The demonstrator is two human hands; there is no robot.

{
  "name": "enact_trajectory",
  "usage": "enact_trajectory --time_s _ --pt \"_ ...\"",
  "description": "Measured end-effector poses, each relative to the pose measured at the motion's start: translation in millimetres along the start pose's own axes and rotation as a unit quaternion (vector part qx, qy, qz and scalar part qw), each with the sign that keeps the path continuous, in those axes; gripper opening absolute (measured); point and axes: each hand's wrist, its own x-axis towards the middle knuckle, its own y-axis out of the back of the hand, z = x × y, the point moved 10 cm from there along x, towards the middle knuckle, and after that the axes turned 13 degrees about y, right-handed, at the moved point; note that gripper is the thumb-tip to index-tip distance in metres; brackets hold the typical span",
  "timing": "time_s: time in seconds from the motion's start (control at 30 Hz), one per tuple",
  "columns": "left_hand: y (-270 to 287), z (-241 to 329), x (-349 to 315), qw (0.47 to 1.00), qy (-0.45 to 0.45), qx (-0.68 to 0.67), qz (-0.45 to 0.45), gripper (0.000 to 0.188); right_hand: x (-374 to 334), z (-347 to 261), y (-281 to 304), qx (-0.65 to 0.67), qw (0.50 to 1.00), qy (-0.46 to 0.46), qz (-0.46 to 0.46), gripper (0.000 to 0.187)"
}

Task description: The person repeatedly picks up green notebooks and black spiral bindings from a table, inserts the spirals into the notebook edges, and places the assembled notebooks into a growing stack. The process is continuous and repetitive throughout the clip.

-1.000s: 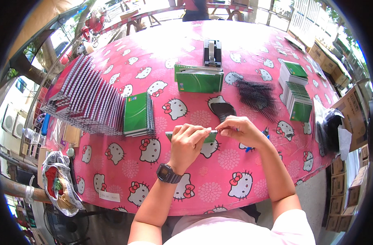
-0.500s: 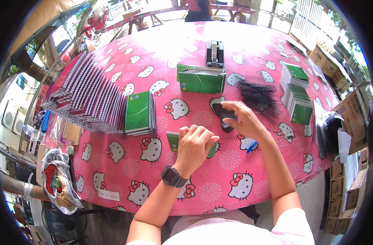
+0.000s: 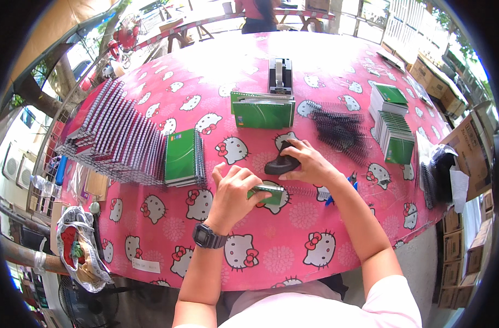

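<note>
My left hand (image 3: 235, 191), with a dark watch on its wrist, grips a small green notebook (image 3: 273, 197) between thumb and fingers, just above the table. My right hand (image 3: 314, 164) is closed on a black tool (image 3: 281, 164) with a rounded end, just beyond the notebook; its exact kind does not show. From the notebook's right end a thin wire coil (image 3: 305, 191) stretches to the right. Beyond the coil, close to my right forearm, lies a blue-handled hand tool (image 3: 354, 185), partly hidden.
Purple-edged spiral notebooks (image 3: 118, 139) pile up at left, beside green notebooks (image 3: 181, 156). More green notebooks (image 3: 264, 113) stand by a black tape dispenser (image 3: 280, 76). Black coils (image 3: 341, 128) and stacked green notebooks (image 3: 397, 145) lie right. A person (image 3: 257, 16) is beyond the table.
My right hand has closed on the black tool, which has turned and moved left. The left hand has shifted slightly left, with the notebook now tilted and lifted in its fingers.
</note>
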Motion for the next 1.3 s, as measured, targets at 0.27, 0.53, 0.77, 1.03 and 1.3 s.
enact_trajectory --time_s 0.27,0.53,0.77,1.03,1.3 --pt "-6.3 -5.2 -2.9 0.999 0.011 0.030 0.029 0.022 -24.8 -4.0 -3.6 0.642 0.766 -0.025 -0.016 0.063" --pt "-4.9 -6.8 -4.7 0.999 -0.003 0.002 0.050 0.025 -11.5 -17.3 -1.9 0.568 0.823 -0.016 -0.009 0.059" --pt "-4.2 -14.0 -5.6 0.997 0.011 -0.042 0.060 0.033 -7.3 -31.8 -1.9 0.581 0.813 0.017 -0.042 0.061" --pt "-9.4 -24.6 -7.6 0.996 0.036 -0.070 0.049 0.077 -10.0 -18.6 -14.6 0.459 0.883 -0.073 -0.061 0.059" --pt "-47.0 -90.0 -10.5 0.856 0.218 -0.468 0.008 0.078 -16.9 0.2 -14.9 0.402 0.909 -0.110 -0.019 0.064"
